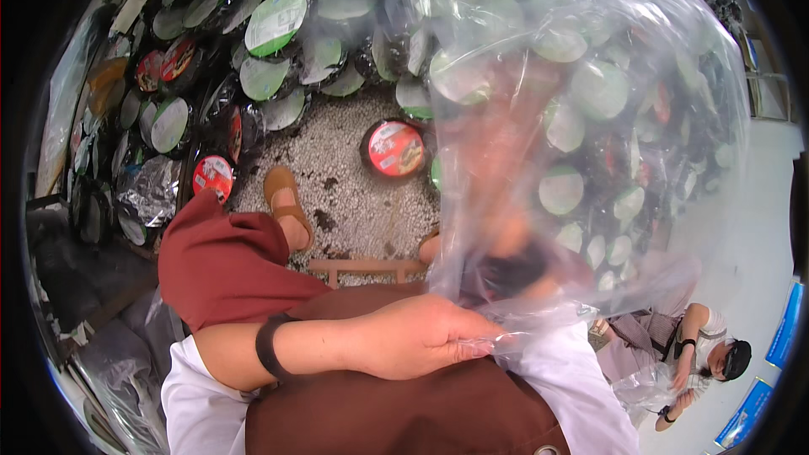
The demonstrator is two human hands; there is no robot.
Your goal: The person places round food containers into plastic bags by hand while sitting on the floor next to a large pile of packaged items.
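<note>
My left hand, with a dark band round its wrist, is closed on the gathered edge of a large clear plastic bag, just in front of my brown apron. The bag spreads up and to the right in loose folds. Through its film shows my right forearm, reaching away from me. My right hand is a reddish smear behind the plastic; its fingers cannot be made out, nor whether they hold anything. Beyond the film lie many round tubs with pale green-and-white lids, blurred by the plastic.
Dark-wrapped round tubs are heaped at the far side and left. A red-lidded tub stands on the speckled floor, another by my knee. A wooden bar lies near my feet. Another person handles clear plastic at right.
</note>
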